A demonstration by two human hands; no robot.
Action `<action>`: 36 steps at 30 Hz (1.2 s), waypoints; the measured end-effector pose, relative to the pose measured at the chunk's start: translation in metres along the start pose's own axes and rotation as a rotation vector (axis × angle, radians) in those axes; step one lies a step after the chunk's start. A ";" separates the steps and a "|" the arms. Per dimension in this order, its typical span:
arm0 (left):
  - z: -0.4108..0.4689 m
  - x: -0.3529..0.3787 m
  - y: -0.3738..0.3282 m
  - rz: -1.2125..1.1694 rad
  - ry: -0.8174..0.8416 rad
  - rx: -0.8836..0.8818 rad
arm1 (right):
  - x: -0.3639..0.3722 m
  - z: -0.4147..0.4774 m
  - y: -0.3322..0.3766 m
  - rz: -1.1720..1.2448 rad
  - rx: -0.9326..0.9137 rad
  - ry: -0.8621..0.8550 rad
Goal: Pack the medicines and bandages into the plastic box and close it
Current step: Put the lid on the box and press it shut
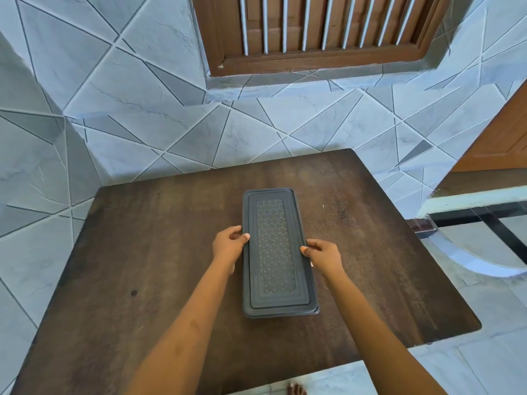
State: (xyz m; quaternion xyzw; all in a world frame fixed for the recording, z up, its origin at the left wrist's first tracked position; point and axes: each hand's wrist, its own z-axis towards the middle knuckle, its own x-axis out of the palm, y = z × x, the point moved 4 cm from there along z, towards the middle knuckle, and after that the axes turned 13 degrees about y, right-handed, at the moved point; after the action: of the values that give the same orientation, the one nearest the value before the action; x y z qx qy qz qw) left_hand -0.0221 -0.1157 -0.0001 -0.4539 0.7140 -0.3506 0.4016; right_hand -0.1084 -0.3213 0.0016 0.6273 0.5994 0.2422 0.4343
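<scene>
A long dark grey plastic box lies lengthwise on the middle of the brown wooden table, its patterned lid on top and sitting flush. My left hand grips the box's left long edge, thumb on the lid's rim. On the opposite long edge my right hand holds it the same way. No medicines or bandages show; whatever is inside the box is hidden by the lid.
The table stands against a blue-grey tiled wall under a brown wooden window. To the right are a wooden door and a glass-topped piece close to the table's right edge. Bare toes show below the near edge.
</scene>
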 end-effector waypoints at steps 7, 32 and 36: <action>0.005 0.002 0.002 -0.202 0.180 -0.185 | -0.002 0.013 -0.003 0.285 0.145 0.200; 0.048 0.005 -0.014 -0.303 0.195 -0.165 | -0.005 0.084 0.026 0.384 0.090 0.230; 0.056 0.003 -0.011 -0.284 0.206 -0.186 | -0.008 0.088 0.029 0.402 0.182 0.281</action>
State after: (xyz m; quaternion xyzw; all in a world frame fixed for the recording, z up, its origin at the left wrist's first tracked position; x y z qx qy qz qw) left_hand 0.0310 -0.1300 -0.0161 -0.5469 0.7094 -0.3809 0.2294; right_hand -0.0217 -0.3484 -0.0173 0.7304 0.5363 0.3537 0.2317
